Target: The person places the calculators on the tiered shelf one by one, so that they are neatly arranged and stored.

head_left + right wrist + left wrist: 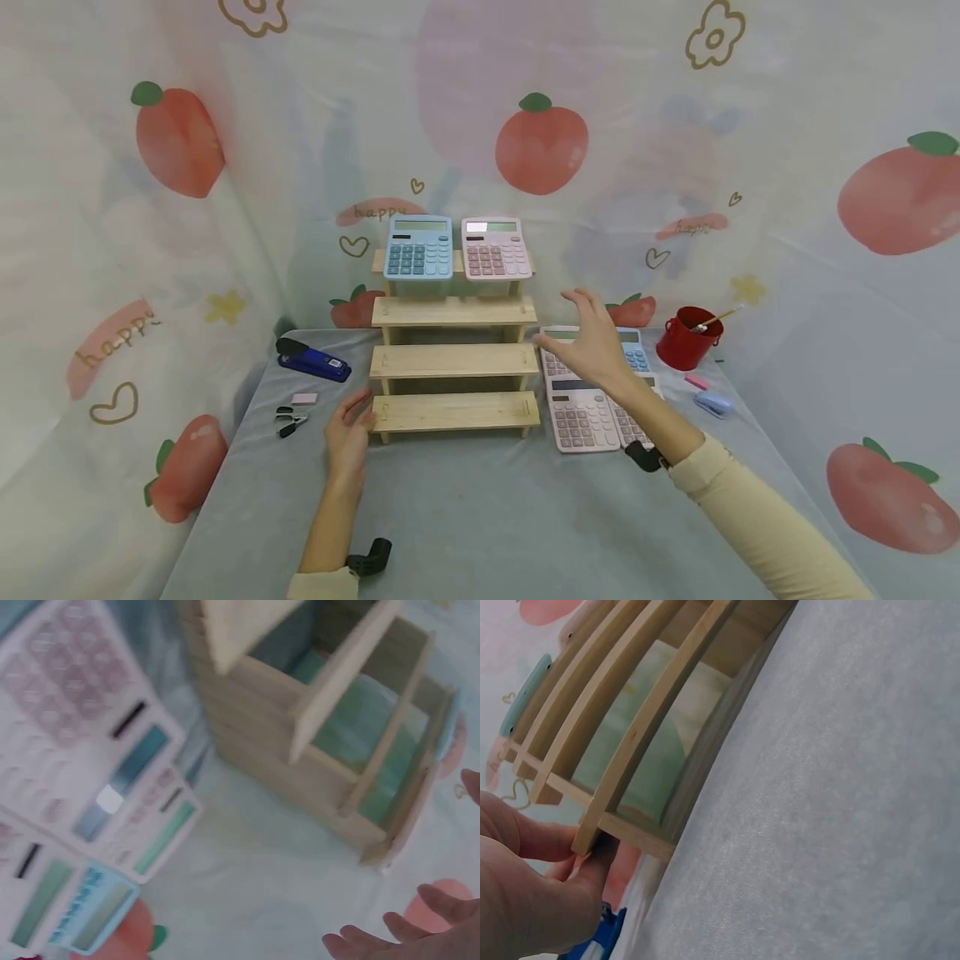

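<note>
A four-tier wooden display stand (454, 361) stands on the table, tiers rising toward the back. My left hand (348, 433) is at the left end of its lowest tier; in the left wrist view, the thumb and fingers (544, 838) pinch that board's end. On the top tier lean a blue calculator (418, 247) and a pink calculator (497, 248), side by side. My right hand (596, 350), holding nothing, hovers right of the stand with fingers spread. Beneath it lie several calculators, among them a pink one (585, 422) and a blue one (634, 354), partly hidden by hand and forearm.
Left of the stand lie a blue stapler (315, 360), a pale pink eraser (303, 399) and small black-handled pliers or clippers (290, 422). At right are a red bucket (681, 343) holding a pencil, a pink eraser (697, 381) and a small light-blue stapler (713, 405).
</note>
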Tool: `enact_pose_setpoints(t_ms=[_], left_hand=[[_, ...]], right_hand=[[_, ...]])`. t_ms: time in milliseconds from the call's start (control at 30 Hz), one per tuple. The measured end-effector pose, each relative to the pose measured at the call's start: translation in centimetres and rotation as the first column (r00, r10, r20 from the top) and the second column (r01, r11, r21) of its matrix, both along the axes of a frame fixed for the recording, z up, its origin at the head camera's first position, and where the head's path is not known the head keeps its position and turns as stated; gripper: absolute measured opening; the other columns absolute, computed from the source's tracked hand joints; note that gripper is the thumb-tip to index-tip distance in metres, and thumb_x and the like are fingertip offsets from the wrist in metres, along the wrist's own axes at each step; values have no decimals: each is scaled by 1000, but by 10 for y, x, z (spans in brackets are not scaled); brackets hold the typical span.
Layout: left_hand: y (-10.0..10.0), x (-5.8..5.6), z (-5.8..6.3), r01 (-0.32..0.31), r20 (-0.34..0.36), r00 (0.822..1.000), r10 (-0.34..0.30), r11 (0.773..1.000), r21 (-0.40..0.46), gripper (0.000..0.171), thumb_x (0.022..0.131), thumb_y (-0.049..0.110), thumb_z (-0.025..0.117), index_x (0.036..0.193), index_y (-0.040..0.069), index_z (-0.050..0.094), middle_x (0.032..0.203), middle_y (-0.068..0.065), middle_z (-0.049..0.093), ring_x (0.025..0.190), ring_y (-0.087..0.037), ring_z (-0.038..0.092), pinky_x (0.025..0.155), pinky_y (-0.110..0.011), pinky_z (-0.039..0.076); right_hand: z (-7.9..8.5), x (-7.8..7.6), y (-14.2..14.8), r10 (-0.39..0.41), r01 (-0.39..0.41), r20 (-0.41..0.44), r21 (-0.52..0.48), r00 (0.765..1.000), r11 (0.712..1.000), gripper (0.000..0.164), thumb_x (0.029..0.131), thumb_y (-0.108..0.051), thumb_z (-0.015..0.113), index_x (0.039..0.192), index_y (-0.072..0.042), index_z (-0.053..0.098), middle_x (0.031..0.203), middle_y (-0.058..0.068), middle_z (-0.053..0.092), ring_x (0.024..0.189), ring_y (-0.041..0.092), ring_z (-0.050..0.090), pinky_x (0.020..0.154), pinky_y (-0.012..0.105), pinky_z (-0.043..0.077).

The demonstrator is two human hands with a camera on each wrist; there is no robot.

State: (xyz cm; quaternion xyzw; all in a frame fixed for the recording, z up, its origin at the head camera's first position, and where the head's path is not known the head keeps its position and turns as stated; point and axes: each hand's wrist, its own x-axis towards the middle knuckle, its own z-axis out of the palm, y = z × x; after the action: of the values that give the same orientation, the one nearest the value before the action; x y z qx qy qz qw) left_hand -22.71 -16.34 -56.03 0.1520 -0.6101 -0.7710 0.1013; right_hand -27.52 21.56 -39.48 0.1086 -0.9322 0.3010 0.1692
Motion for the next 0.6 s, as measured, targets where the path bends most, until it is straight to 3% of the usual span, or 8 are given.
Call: enact_pose_setpoints(t_ms=[233,400,600], left_hand=[[-3,0,1,-6,3,1000,7,1000,-7,52,95,-15,54,145,-2,53,152,-17,53,139,-34,52,87,-13,50],[-2,2,2,7,16,1000,-6,1000,-18,52,96,-14,54,146,-2,51,153,-17,51,140,-34,52,86,-12,49],[0,2,2,10,12,1000,-10,1000,-23,51,96,-14,54,146,-2,52,153,-17,51,139,-34,52,87,-12,49]], right_hand=[[-44,30,49,-46,37,128,70,991,997,94,86,-52,81,158,-9,38,161,19,35,142,44,41,108,71,40],[-76,50,89,-61,38,222,103,973,994,106,80,-57,85,159,-10,33,161,23,33,140,47,39,107,73,40],[-110,69,130,-115,82,279,128,954,988,111,76,-50,90,159,-5,31,161,31,26,136,55,39,103,76,40]])
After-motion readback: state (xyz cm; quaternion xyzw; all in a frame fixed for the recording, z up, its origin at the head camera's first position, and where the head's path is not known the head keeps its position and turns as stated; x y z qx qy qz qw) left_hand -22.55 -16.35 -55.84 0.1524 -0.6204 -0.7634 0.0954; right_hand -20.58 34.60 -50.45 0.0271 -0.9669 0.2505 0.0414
